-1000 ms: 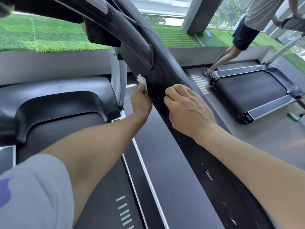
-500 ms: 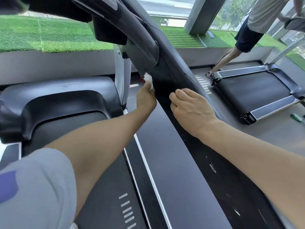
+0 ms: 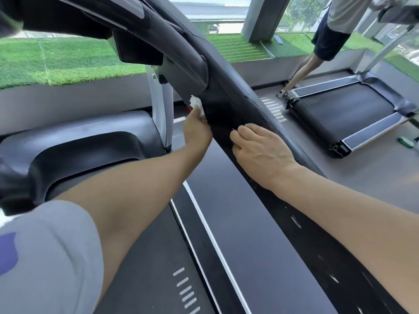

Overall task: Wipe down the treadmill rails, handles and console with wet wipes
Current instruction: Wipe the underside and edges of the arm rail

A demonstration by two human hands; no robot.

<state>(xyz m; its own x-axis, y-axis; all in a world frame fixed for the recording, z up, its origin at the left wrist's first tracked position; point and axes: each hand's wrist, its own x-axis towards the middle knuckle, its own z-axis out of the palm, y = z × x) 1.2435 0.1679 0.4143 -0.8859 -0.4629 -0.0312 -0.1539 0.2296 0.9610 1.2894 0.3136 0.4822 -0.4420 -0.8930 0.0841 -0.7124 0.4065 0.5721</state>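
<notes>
The wet wipe [image 3: 196, 104] looked limp and light, a thing that would bunch and slide unless pinched firmly in a wad, as it was. It was small, white and crumpled, pressed against the inner face of the treadmill's black side rail [image 3: 229, 109], just below the padded handle [image 3: 181, 53]. The left hand [image 3: 196, 130] pinched it in curled fingers. The right hand [image 3: 258, 150] lay flat on the rail close beside it, fingers straight and together, holding nothing.
</notes>
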